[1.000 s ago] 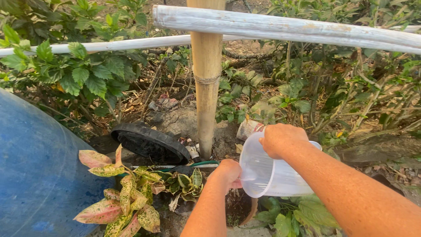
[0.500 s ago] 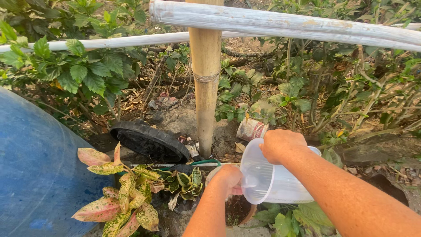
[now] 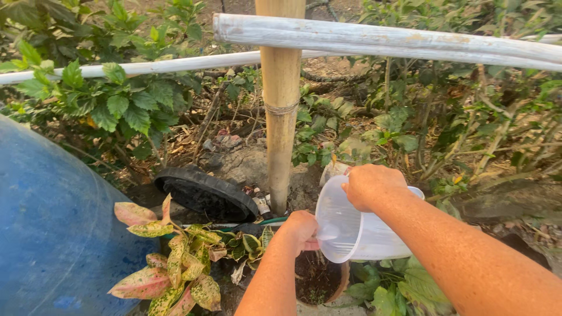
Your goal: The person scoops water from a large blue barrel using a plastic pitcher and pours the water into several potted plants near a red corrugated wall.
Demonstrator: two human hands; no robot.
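- While your right hand (image 3: 370,186) is closed over the rim of the clear jug (image 3: 351,225), you hold it tipped well over, mouth low above the pot (image 3: 319,281), so any water would fall onto the soil.
- Your left hand (image 3: 301,228) is curled at the pot's near rim, just beside the jug's lip; whether it grips the rim or only steadies it, you cannot tell.
- That pot sits at the foot of the bamboo post (image 3: 281,105), between the speckled plant (image 3: 175,263) and low green leaves.
- To your left are a blue drum (image 3: 52,234) and a black tyre (image 3: 205,193).
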